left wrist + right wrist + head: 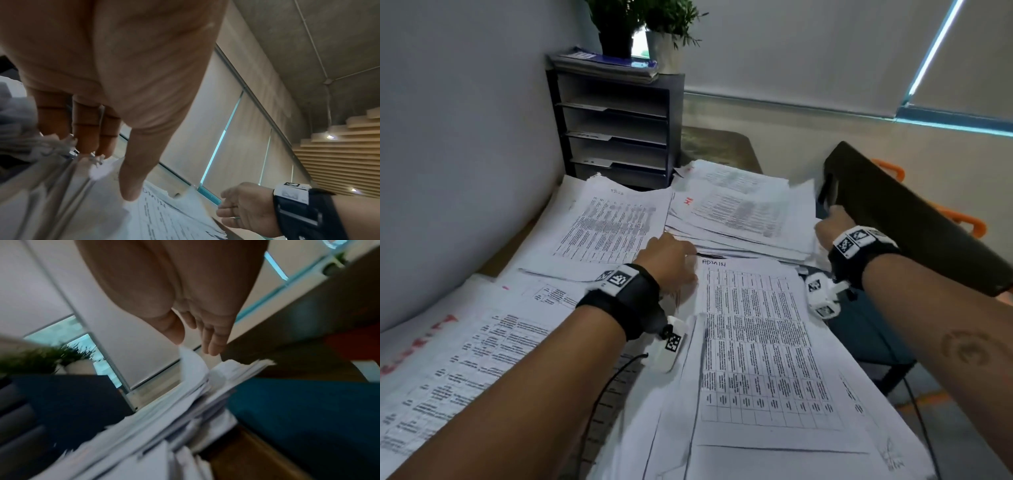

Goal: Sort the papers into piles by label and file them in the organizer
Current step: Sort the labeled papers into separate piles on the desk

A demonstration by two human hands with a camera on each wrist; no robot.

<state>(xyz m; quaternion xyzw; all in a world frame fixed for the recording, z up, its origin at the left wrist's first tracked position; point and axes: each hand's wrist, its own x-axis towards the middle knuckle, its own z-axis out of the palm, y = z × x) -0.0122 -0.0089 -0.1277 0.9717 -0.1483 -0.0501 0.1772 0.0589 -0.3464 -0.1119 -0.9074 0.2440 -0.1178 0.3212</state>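
The left hand [671, 255] sat down at the near left corner of the thick stack [743, 219] with the red mark on top, fingers straight and close together, their tips tucked in at the stack's ragged edge, the thumb [133, 183] stretched out apart from them and pressing on the top edge of the "ADMIN" sheet [760, 342] just in front. Over on the far side, the right hand [830, 228] was at that same stack's right edge, fingers [213, 340] loosely extended with the thumb near them, a lifted, curling sheet corner [193, 363] just under the tips; whether they actually pinched it could not be told through the blur. More paper piles lay around: one [606, 226] to the left of the red-marked stack, another [465, 349] with big red lettering at the near left. The dark organizer [616, 130] stood at the back of the desk against the wall, thin papers in some of its slots, potted plants [643, 27] on top. A black chair [914, 219] stood beside the right arm.
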